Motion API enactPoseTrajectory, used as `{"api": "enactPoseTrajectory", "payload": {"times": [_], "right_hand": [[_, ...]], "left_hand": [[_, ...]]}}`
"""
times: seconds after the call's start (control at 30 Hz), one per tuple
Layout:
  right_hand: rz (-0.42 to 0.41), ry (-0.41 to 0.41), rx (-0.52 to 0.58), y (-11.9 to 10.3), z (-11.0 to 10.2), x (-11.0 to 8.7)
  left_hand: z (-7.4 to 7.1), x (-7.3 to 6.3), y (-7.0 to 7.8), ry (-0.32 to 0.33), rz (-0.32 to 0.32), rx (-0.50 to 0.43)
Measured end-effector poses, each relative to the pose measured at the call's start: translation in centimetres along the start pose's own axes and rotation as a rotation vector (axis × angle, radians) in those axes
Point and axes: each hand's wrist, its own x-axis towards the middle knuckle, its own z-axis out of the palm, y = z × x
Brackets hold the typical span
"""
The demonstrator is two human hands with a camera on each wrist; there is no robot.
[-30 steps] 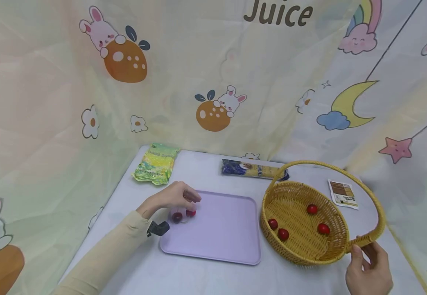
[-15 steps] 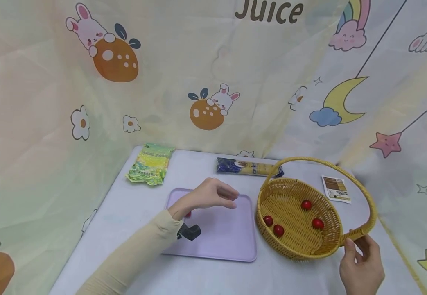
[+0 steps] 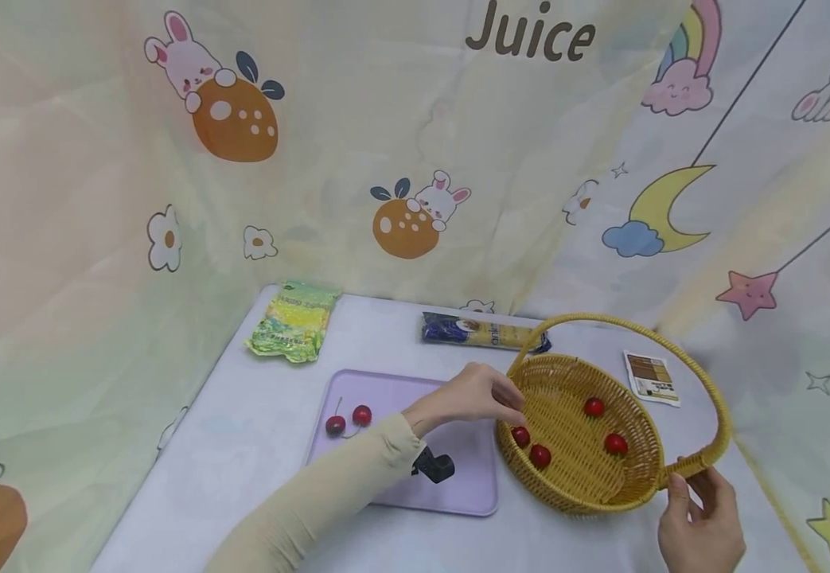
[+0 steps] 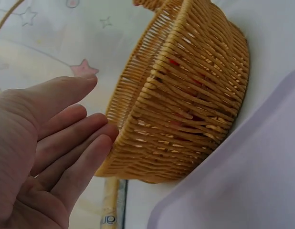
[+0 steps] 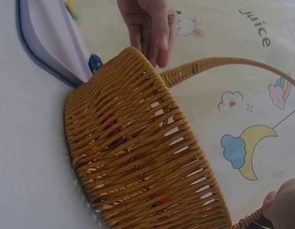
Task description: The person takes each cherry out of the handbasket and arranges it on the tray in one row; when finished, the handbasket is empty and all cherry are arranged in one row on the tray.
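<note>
My left hand (image 3: 477, 395) is over the near-left rim of the yellow wicker basket (image 3: 565, 501). In the left wrist view, the fingers of that hand (image 4: 52, 143) are loosely bent, thumb apart, nothing between them. My right hand (image 3: 703, 521) grips the base of the basket's arched handle (image 3: 722, 434) at the right rim. Inside the basket lie several red cherries, one cherry (image 3: 594, 407) farther back and another cherry (image 3: 539, 456) by the left wall. Two cherries with stems, a darker cherry (image 3: 335, 425) and a brighter cherry (image 3: 361, 415), rest on the lilac tray (image 3: 457, 505).
Behind the tray lie a green-yellow packet (image 3: 296, 322) and a long blue-and-yellow noodle pack (image 3: 486, 332). A small brown-white sachet (image 3: 652, 377) is beyond the basket. Printed cloth (image 3: 343, 103) hangs along the table's back and sides.
My left hand has moved right from the cherries on the tray, across it, to the basket's left rim. The right hand keeps its grip on the handle base.
</note>
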Motion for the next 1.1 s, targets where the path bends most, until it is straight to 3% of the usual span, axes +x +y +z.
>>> {"api": "enactPoseTrajectory", "payload": {"times": [0.5, 0.87, 1.1], "right_hand": [[-0.054, 0.011, -0.008, 0.2, 0.1, 0.0], [-0.027, 0.018, -0.017, 0.1, -0.1, -0.3], [-0.054, 0.026, 0.010, 0.2, -0.2, -0.2]], "left_hand": [[2.2, 3.2, 0.8, -0.088, 0.018, 0.281], [3.3, 4.9, 2.1, -0.257, -0.029, 0.507], [4.1, 5.2, 1.7, -0.238, -0.048, 0.565]]}}
